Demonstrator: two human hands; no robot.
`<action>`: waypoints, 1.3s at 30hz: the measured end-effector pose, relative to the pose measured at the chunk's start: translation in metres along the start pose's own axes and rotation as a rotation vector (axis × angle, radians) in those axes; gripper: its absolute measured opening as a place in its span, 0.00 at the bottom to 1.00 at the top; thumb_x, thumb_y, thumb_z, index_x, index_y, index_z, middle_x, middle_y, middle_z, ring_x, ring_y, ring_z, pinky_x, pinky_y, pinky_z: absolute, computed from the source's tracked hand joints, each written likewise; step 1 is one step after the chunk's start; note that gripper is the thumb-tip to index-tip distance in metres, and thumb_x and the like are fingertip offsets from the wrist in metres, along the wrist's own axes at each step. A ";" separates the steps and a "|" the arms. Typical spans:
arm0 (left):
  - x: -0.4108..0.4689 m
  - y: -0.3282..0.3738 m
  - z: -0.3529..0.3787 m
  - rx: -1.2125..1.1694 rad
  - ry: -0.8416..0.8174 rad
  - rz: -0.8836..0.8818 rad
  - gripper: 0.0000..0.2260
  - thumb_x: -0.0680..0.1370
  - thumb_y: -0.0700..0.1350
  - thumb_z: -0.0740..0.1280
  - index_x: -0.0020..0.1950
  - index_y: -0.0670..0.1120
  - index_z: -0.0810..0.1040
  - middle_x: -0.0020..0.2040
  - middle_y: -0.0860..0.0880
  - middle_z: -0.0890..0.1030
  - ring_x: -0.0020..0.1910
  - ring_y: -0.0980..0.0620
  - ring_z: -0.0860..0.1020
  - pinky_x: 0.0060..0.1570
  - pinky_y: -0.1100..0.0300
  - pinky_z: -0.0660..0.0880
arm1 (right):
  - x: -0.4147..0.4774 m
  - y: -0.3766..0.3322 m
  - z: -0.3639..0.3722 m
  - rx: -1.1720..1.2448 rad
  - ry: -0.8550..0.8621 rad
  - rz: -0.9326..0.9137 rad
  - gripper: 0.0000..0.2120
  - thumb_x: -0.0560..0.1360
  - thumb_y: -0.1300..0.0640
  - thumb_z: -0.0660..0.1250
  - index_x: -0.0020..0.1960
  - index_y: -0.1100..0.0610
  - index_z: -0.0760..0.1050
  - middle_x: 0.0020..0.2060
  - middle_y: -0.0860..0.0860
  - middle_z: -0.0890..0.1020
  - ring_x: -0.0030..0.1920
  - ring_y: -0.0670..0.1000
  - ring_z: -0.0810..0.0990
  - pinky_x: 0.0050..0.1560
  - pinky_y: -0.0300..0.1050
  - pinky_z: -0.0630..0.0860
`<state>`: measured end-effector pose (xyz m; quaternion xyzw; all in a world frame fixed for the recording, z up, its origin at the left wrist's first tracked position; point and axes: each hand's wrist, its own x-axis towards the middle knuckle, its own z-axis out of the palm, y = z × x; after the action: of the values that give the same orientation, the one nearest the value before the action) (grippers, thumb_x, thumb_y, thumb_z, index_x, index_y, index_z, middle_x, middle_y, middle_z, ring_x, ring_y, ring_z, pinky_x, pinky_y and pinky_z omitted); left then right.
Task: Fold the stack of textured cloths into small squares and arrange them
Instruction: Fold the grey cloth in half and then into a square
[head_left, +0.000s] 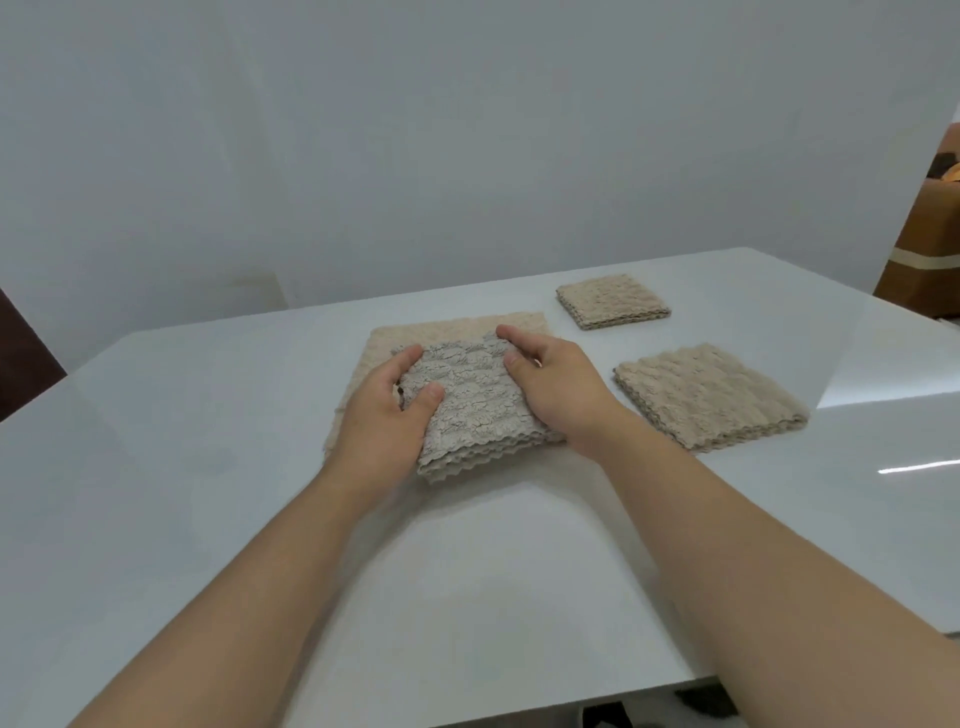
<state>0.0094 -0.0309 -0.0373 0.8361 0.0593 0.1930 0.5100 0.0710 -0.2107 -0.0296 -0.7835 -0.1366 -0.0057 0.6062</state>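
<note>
Grip on folded grey cloth (472, 400)

Left hand (387, 410) and right hand (558, 387) clasp its opposite sides, fingers curled round the edges. It lies on a flat beige cloth (447, 330) on the white table (208, 441).

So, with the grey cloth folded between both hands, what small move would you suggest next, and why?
Probably lift the folded grey cloth off the unfolded beige cloth and set it beside the near beige square. The left hand and right hand grip its sides, and it looks fully folded.
</note>
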 end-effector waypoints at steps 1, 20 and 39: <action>0.001 0.009 0.008 0.000 -0.005 -0.006 0.22 0.81 0.44 0.70 0.75 0.49 0.72 0.57 0.60 0.80 0.48 0.73 0.78 0.55 0.74 0.73 | 0.001 -0.002 -0.012 -0.021 0.002 0.010 0.19 0.85 0.60 0.59 0.75 0.52 0.71 0.28 0.41 0.77 0.16 0.42 0.60 0.19 0.33 0.61; 0.086 0.159 0.347 0.334 -0.334 0.222 0.25 0.83 0.49 0.65 0.78 0.43 0.65 0.77 0.43 0.68 0.68 0.42 0.74 0.67 0.54 0.69 | 0.075 0.095 -0.347 -0.517 0.228 0.138 0.17 0.84 0.57 0.62 0.72 0.50 0.75 0.63 0.55 0.81 0.25 0.37 0.73 0.29 0.30 0.68; 0.135 0.146 0.408 1.185 -0.481 0.269 0.27 0.83 0.64 0.52 0.68 0.45 0.73 0.75 0.40 0.63 0.63 0.38 0.71 0.53 0.46 0.70 | 0.135 0.138 -0.369 -1.288 0.004 0.114 0.20 0.83 0.50 0.55 0.73 0.40 0.70 0.72 0.48 0.73 0.71 0.56 0.71 0.69 0.58 0.70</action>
<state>0.2758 -0.3987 -0.0394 0.9956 -0.0653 -0.0025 -0.0669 0.2893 -0.5652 -0.0392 -0.9964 -0.0630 -0.0556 0.0143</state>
